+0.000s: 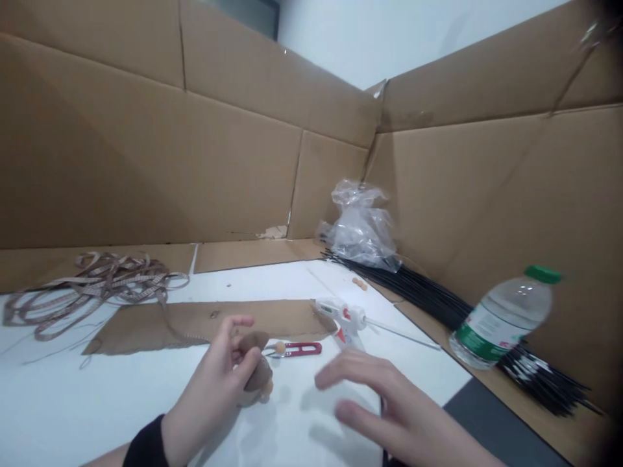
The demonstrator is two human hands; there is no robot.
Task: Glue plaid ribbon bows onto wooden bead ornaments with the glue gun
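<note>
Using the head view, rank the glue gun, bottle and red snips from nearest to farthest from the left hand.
From the left hand:
1. Red snips, just to its right.
2. Glue gun, farther right and back.
3. Bottle, far right.

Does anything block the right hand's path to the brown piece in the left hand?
Nothing visible stands between the right hand and the brown piece held in the left hand. The red-handled snips lie on the white table beyond that gap, not in it.
</note>
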